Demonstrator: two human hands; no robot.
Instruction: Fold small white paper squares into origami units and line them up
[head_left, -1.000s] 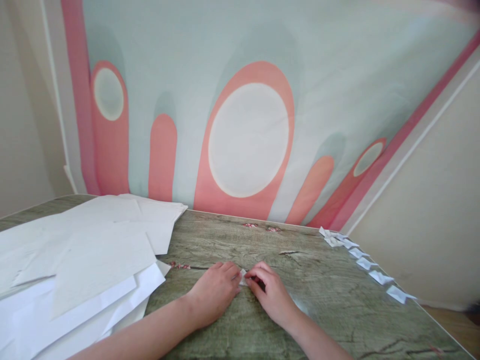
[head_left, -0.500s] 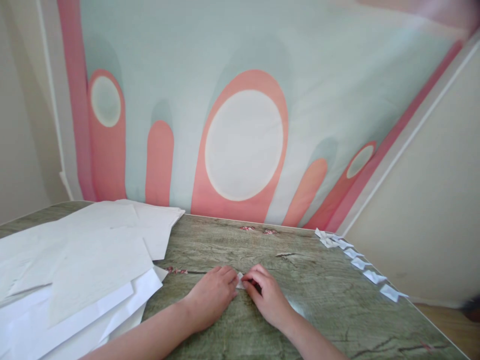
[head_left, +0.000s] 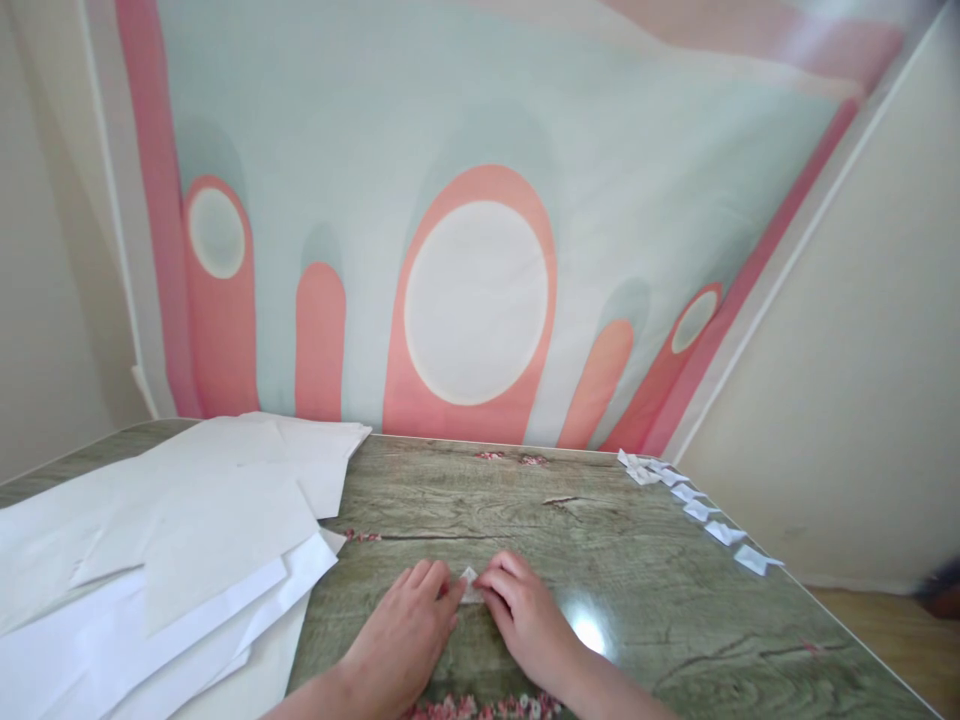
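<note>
A small folded piece of white paper (head_left: 470, 586) lies on the table between my two hands, its pointed tip facing away from me. My left hand (head_left: 415, 622) has its fingers bent and grips the paper's left side with thumb and fingertips. From the right, my right hand (head_left: 519, 612) pinches the other side between thumb and curled fingers. Parts of the paper are hidden under the fingertips.
Overlapping sheets of white paper (head_left: 225, 545) cover the left of the wood-patterned table (head_left: 592, 540). Several small folded white paper pieces (head_left: 701, 510) line the right edge, bunched at the far corner. A patterned wall covering (head_left: 360, 200) rises behind.
The view has shifted, so the table's near part with a floral print now shows. My left hand's thumb has come into sight at the paper. Both hands stay at the small paper.
</note>
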